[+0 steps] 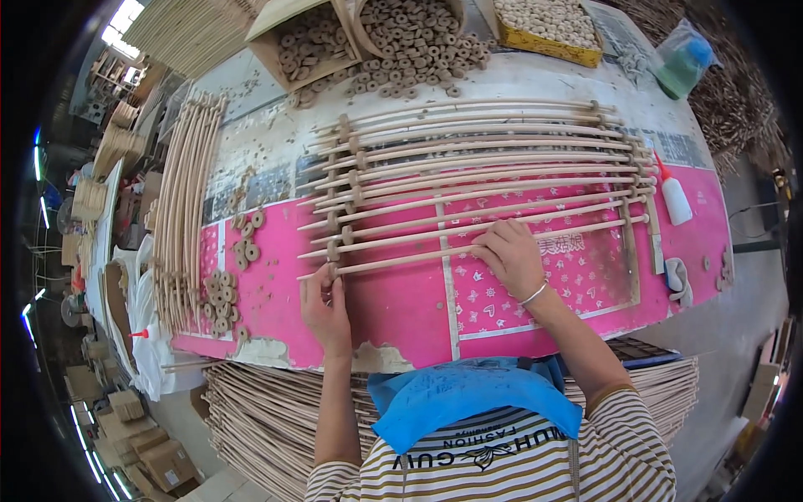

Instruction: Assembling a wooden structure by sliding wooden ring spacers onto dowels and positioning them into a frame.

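Several slender wooden rods (502, 178) lie side by side across the pink table covering, with small wooden rings (333, 251) strung along them near their left ends. My left hand (326, 311) is closed at the left end of the nearest wooden rod (401, 263), its fingertips by a ring there. Farther along that same rod, my right hand (514, 256) grips it from above, fingers bent round it. A wooden strip (655, 230) stands by the rods' right ends. What lies under my right palm is hidden.
Loose rings (221, 303) and a bundle of rods (186, 209) lie at left. Behind are a wooden box of rings (269, 43) and a yellow tray of pale beads (552, 48). A white glue bottle (674, 197) and a green-filled container (684, 63) are at right.
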The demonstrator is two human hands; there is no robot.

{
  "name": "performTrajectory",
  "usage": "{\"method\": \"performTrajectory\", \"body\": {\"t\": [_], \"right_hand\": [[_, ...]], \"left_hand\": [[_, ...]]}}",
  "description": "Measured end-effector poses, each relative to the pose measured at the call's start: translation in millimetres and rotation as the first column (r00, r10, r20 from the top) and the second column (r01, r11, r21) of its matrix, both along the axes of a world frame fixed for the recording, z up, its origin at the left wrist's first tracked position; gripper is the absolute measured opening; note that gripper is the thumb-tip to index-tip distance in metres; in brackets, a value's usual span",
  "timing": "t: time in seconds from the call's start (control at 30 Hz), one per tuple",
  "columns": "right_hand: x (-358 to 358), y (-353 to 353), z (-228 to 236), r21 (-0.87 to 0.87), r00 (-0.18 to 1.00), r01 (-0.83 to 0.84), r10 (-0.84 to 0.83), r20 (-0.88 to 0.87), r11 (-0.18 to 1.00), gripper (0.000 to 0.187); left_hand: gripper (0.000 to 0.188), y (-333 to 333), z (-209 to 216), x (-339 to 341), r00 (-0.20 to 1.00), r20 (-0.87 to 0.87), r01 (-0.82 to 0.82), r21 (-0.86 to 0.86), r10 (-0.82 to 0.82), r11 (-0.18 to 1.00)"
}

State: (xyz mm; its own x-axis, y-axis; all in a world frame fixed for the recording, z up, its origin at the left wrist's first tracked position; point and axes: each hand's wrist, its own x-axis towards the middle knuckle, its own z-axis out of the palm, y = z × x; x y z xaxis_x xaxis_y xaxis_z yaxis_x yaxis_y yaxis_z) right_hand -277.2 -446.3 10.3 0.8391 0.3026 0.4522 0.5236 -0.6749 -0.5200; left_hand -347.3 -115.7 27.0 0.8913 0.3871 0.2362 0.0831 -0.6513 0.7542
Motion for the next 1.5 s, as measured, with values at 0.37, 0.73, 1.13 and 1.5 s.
{"method": "performTrajectory", "body": {"t": [0.37, 0.73, 1.13, 1.5], "right_hand": [[1, 7, 1, 0.013, 0.999, -0.022, 0.023, -0.028, 1.0, 0.014], [-13, 12, -8, 0.149, 0.981, 0.072, -0.097, 0.168, 0.986, 0.016], [-152, -44, -7, 0.389, 0.915, 0.402, -0.351, -0.198, 0.828, 0.015], [-150, -36, -17, 0.49, 0.955, 0.295, -0.247, -0.162, 0.82, 0.018]], "left_hand": [[0.031, 12, -3, -3, 0.999, 0.035, 0.007, 0.087, -0.01, 0.996], [0.035, 15, -2, -4, 0.957, 0.249, 0.082, 0.259, -0.148, 0.962], [0.041, -109, 12, 62, 0.716, -0.122, 0.63, 0.538, -0.688, 0.56], [0.027, -127, 15, 77, 0.659, -0.248, 0.684, 0.59, -0.711, 0.429]]}}
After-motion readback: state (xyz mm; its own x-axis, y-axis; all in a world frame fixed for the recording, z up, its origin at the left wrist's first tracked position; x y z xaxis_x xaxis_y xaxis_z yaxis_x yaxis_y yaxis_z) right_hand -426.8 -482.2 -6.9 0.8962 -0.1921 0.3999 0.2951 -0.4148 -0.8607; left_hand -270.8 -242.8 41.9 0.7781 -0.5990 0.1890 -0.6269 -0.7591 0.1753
